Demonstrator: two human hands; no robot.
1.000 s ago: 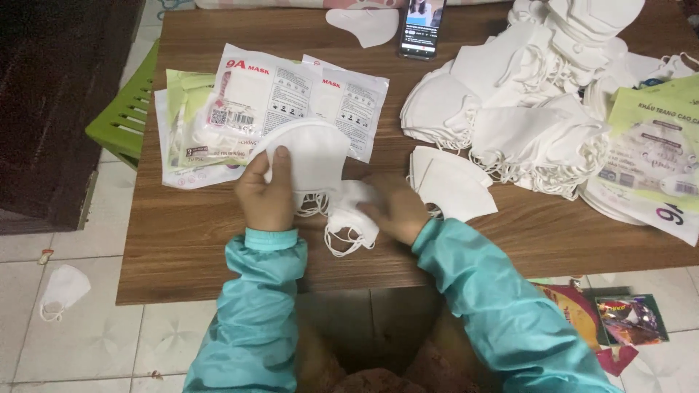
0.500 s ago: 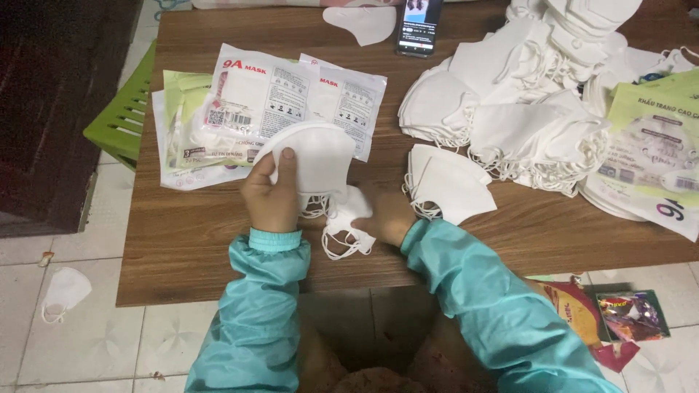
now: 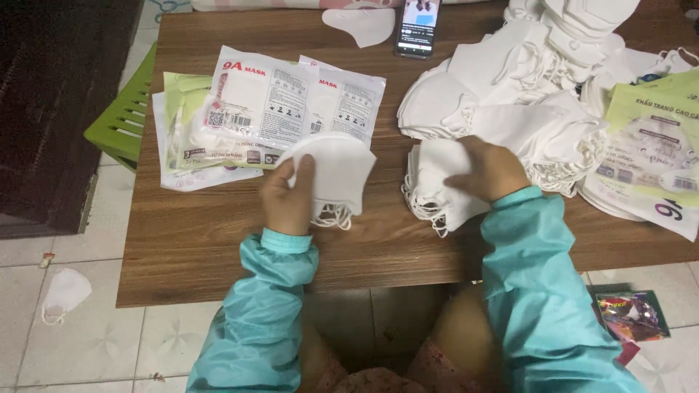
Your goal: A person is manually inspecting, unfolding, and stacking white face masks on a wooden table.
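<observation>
Many white masks lay heaped at the table's far right corner. Flat packets sat toward its left edge. Right hand pressed, fingers curled, on a small stack. Left hand gripped folded masks mid-table.

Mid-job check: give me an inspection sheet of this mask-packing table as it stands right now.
Surface: wooden table, bare along the near edge.
Job's things: white mask stack in the left hand; second mask stack under the right hand.
Clutter: printed packets, big mask heap, phone, more packets at right.
Grip: left closed on its stack; right resting on its stack.
Cables: nothing seen.
Surroundings: green chair, one mask on the floor, wrappers on the floor.
</observation>
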